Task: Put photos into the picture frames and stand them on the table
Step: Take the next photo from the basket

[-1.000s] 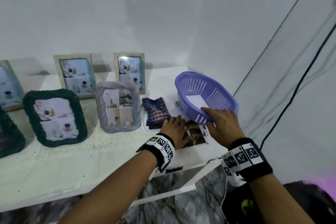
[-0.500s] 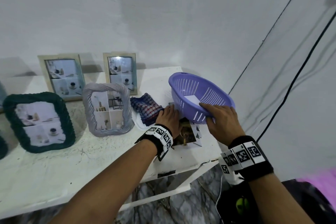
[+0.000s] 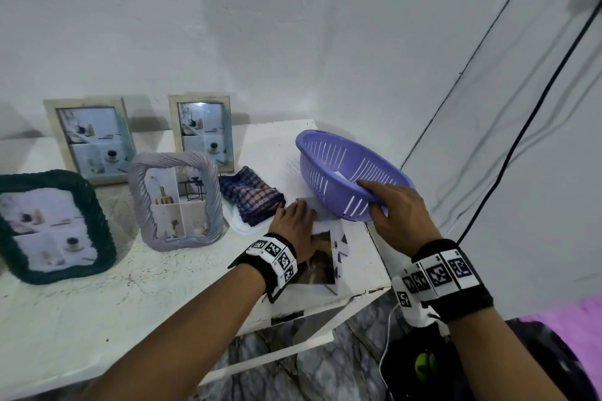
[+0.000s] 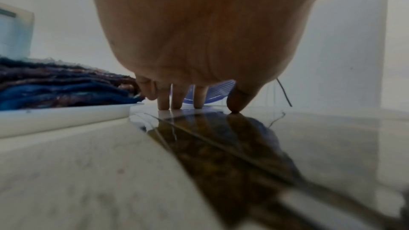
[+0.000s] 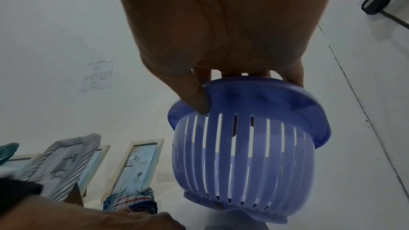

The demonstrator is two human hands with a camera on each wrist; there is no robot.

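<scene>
Loose photos (image 3: 321,259) lie on the white table (image 3: 97,319) near its right end. My left hand (image 3: 294,225) presses flat on them, fingers straight; the left wrist view shows its fingertips (image 4: 164,103) touching a glossy dark photo (image 4: 221,146). My right hand (image 3: 395,216) grips the rim of a purple slotted basket (image 3: 338,172) and holds it tilted above the table, thumb (image 5: 194,93) under the rim. A white paper lies inside the basket. Filled frames stand to the left: a grey twisted frame (image 3: 176,202), a dark green frame (image 3: 55,225), two pale wooden frames (image 3: 203,132).
A folded checked cloth (image 3: 250,195) lies on a white tray between the grey frame and the photos. The wall stands close behind the table. The table's right edge (image 3: 374,270) is just right of the photos. A black cable (image 3: 521,127) runs down the wall at right.
My right hand has lifted and tilted the purple basket off the photos. My left hand has stayed pressed on the photos. The view has shifted a little.
</scene>
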